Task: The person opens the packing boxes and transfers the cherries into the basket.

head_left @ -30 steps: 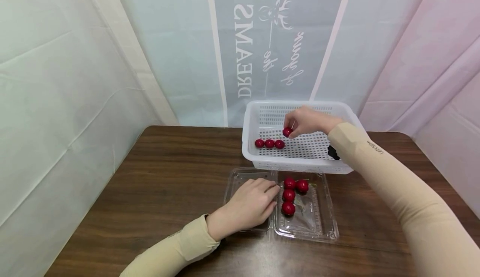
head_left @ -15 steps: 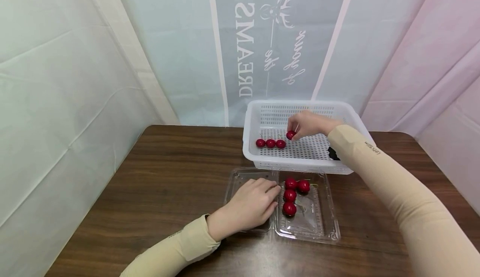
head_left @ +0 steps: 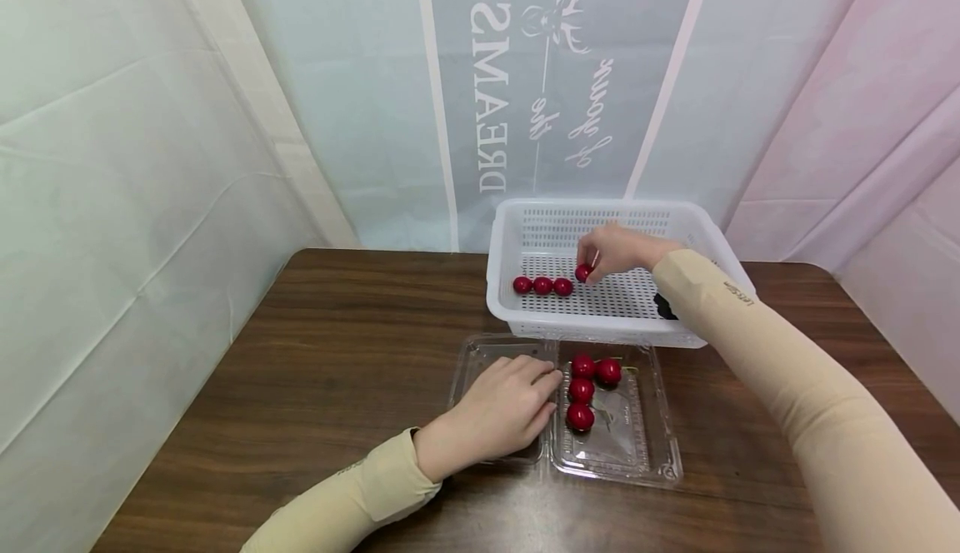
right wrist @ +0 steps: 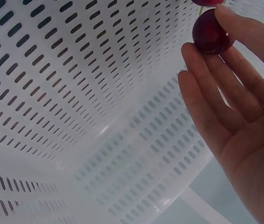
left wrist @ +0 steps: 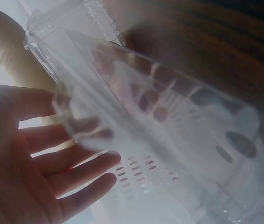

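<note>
A dark red cherry (head_left: 583, 273) is pinched between the thumb and fingertips of my right hand (head_left: 618, 249), low inside the white perforated basket (head_left: 600, 326). The right wrist view shows this cherry (right wrist: 211, 33) at the fingertips, with part of another cherry (right wrist: 208, 2) just beyond it. Three cherries (head_left: 542, 286) lie in a row on the basket floor, left of that hand. My left hand (head_left: 491, 410) rests over one half of an unfolded clear plastic clamshell (head_left: 662, 432), its fingers extended against the plastic (left wrist: 169, 121) in the left wrist view. Several cherries (head_left: 581, 391) lie in the clamshell's right half.
A dark wood table (head_left: 337, 353) carries everything, with the basket at its back edge and the clamshell in front of it. A printed curtain (head_left: 555, 103) hangs behind. Something black (head_left: 663, 306) shows beneath the right wrist.
My right hand has moved slightly right and down with the cherry, lower into the basket. The left hand stays over the clamshell.
</note>
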{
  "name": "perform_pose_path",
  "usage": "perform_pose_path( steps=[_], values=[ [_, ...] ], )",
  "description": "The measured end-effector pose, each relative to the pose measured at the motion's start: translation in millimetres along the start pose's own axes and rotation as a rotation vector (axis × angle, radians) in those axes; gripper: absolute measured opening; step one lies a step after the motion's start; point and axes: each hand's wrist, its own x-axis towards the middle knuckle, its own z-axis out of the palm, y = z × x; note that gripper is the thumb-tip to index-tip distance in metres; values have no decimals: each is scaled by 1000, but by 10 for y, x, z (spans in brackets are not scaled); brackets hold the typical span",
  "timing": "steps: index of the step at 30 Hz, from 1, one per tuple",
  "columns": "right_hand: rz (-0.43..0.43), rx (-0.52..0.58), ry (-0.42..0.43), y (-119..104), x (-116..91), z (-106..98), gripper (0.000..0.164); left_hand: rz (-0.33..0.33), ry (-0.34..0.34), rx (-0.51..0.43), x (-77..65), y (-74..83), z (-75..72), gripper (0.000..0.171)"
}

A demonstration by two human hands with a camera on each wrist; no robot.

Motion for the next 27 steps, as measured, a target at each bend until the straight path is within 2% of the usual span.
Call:
perform_pose_path(
  steps=[9,16,27],
  values=[
    [15,-44,-19,17,18,25,25,-1,-7,4,4,-6,1,34],
    [41,-38,-54,31,63,59,25,-6,-22,-2,5,-11,4,34],
    [50,-43,-92,52,148,89,25,-1,-5,1,-1,-17,24,33]
  ],
)
